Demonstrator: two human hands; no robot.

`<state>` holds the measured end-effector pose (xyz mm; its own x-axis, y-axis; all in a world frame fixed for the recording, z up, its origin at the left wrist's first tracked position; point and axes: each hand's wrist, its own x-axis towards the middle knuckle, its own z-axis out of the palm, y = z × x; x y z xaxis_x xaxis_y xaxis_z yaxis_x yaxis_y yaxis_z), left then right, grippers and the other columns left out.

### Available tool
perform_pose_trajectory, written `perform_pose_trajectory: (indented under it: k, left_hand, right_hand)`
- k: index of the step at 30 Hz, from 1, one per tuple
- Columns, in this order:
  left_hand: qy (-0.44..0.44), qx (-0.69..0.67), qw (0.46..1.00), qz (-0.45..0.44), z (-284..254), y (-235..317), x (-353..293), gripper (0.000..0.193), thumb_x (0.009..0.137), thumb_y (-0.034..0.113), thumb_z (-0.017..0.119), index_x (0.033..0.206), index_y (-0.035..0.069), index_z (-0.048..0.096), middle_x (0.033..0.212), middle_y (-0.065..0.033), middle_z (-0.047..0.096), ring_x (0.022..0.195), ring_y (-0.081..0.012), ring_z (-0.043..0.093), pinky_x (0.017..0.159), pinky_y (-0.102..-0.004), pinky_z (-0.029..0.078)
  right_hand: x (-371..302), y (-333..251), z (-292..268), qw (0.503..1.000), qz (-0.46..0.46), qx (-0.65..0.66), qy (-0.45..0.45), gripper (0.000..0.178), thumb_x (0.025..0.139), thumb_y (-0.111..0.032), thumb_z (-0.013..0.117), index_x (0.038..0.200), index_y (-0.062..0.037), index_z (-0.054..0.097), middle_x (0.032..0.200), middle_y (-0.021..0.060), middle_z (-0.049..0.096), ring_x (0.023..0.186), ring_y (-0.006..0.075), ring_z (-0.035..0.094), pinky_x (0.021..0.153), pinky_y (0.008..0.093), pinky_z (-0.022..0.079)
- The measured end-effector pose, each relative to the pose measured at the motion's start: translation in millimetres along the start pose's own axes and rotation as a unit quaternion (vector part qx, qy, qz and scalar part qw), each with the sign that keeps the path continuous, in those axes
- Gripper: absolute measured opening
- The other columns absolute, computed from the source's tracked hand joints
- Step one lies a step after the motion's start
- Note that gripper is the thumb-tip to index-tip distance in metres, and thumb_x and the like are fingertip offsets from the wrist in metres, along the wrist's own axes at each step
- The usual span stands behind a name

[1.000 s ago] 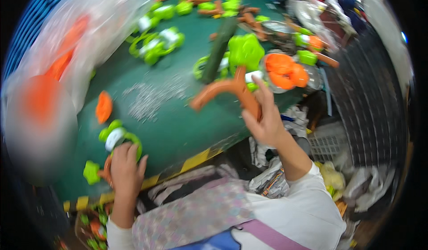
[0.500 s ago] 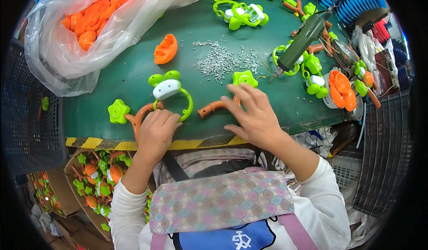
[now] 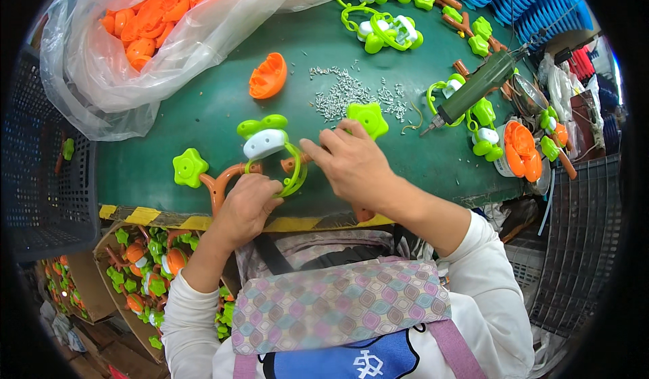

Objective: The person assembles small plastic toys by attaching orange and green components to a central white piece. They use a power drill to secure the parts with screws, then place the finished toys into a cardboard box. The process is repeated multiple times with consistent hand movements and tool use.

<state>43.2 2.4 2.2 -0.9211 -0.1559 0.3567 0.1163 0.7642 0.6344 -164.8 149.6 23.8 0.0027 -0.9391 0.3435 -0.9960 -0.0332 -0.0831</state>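
Note:
My left hand (image 3: 247,207) is closed on the lower left of a bright green ring (image 3: 298,184). A white block (image 3: 265,144) with green lobes sits at the ring's top. One end of a brown forked branch piece (image 3: 218,187) reaches the ring's left side, partly under this hand; a green star (image 3: 190,168) is on its other side. Closed around a second brown branch piece (image 3: 364,213), mostly covered by the fingers, is my right hand (image 3: 355,166). That branch's tip is at the ring's right side, facing the first branch's end. Another green star (image 3: 368,120) shows beyond this hand.
Small screws (image 3: 345,95) lie in a pile beyond my hands, with an orange half shell (image 3: 268,76) to their left. A green electric screwdriver (image 3: 476,88) hangs at right near a tub of orange parts (image 3: 519,150). A plastic bag (image 3: 196,75) lies far left.
My right hand has moved left and closed on the brown branch piece, bringing its tip to the ring. The left hand stays on the ring. The whole view has shifted slightly.

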Motion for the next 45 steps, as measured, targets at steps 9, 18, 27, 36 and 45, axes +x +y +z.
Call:
perform_pose_trajectory:
  k: [9,18,27,36,45]
  left_hand:
    - [-0.042,-0.013,0.998,0.035,-5.2,-6.5,-5.2,0.028,0.078,0.002,0.073,0.103,0.004,0.060,0.095,-0.0133,0.062,0.091,-0.0354,0.059,0.085,-0.0454,0.047]
    - [0.166,0.251,0.952,0.053,-75.4,-22.0,42.3,0.031,0.074,0.009,0.080,0.100,0.006,0.064,0.094,-0.0108,0.063,0.085,-0.0335,0.062,0.074,-0.0427,0.051]
    - [0.325,0.282,0.865,-0.256,-249.6,-214.1,129.2,0.025,0.092,0.012,0.065,0.113,-0.002,0.065,0.106,-0.0202,0.068,0.104,-0.0364,0.065,0.091,-0.0451,0.051]
    - [0.253,0.224,0.881,-0.332,-285.9,-316.1,191.1,0.043,0.092,0.026,0.069,0.127,0.002,0.063,0.126,-0.0221,0.065,0.121,-0.0338,0.061,0.103,-0.0429,0.047]
    - [0.283,-0.033,0.923,-0.257,-207.9,-148.9,163.3,0.035,0.085,0.007,0.060,0.119,-0.001,0.059,0.101,-0.0144,0.069,0.063,-0.0170,0.064,0.060,-0.0318,0.053]
  right_hand:
    - [5.7,-14.5,13.2,0.996,0.075,0.049,-0.006,0.039,0.085,-0.009,0.066,0.124,-0.0072,0.064,0.092,0.0083,0.056,0.088,0.0281,0.058,0.090,0.0418,0.040]
    - [14.0,-3.1,-0.2,0.996,0.065,0.061,-0.011,0.043,0.080,-0.015,0.076,0.121,-0.0085,0.065,0.099,0.0069,0.059,0.096,0.0273,0.057,0.096,0.0455,0.041]
    - [27.3,8.9,-21.6,0.994,0.041,0.092,0.035,0.040,0.076,-0.012,0.078,0.114,-0.0072,0.068,0.100,0.0068,0.062,0.090,0.0272,0.057,0.092,0.0451,0.041]
    - [42.1,20.4,-11.5,0.993,0.027,0.111,-0.010,0.037,0.075,-0.015,0.080,0.110,-0.0077,0.069,0.098,0.0038,0.063,0.091,0.0231,0.059,0.093,0.0456,0.045]
    - [83.5,5.9,-11.5,0.970,-0.059,0.198,0.128,0.044,0.070,-0.005,0.079,0.113,-0.0045,0.070,0.104,0.0100,0.067,0.079,0.0247,0.063,0.065,0.0342,0.051]
